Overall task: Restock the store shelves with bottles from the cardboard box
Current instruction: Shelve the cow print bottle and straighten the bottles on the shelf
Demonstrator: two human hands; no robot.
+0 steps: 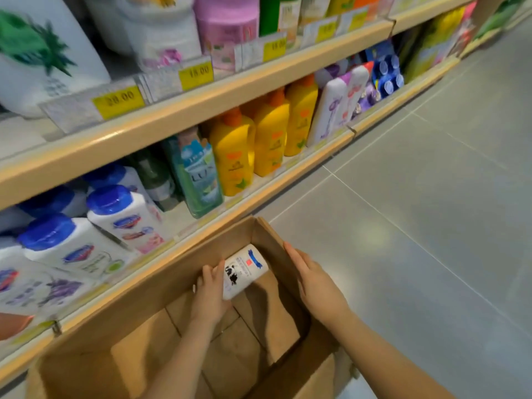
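An open cardboard box stands on the floor against the bottom shelf. Inside it, at the far corner, lies a white bottle with a black cow print and a blue label. My left hand reaches into the box and grips that bottle from its left side. My right hand rests with straight fingers on the box's right wall. The bottom of the box otherwise shows bare cardboard flaps.
The bottom shelf holds white bottles with blue caps, a green bottle, yellow bottles and white-purple bottles. The upper shelf carries yellow price tags and large bottles. Grey tiled floor lies to the right.
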